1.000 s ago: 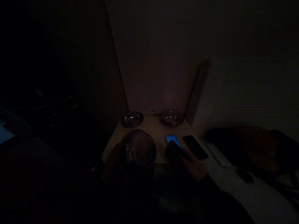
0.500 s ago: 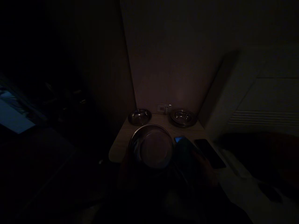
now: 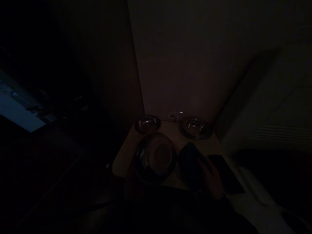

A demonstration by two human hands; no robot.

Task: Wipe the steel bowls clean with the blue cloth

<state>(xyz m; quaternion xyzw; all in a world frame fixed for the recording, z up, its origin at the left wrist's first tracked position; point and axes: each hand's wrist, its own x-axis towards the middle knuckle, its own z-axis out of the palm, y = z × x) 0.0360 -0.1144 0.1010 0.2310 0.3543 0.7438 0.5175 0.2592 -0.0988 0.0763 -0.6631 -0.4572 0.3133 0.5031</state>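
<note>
The scene is very dark. A round shiny metal bowl (image 3: 159,157) is held over the near part of the small table; whether its inside or its underside faces me is hard to make out. My left hand (image 3: 131,180) grips the bowl's left edge, its fingers partly lost in shadow. To the bowl's right, my right hand (image 3: 211,178) is closed on a dark blue cloth (image 3: 191,162), which is apart from the bowl. Behind the bowl, a shallow metal dish (image 3: 147,124) sits at the table's back left corner.
Stacked metal plates (image 3: 197,128) stand at the back right of the pale wooden table (image 3: 122,159). A wall socket (image 3: 175,115) with a plug is behind. A dark flat phone-like slab (image 3: 226,174) lies at the right. Bright light (image 3: 19,107) shows at far left.
The cloth in my right hand has come away from the bowl's side and hangs lower. The bowl has turned in my left hand. My view has shifted slightly; the small lit screen is now hidden.
</note>
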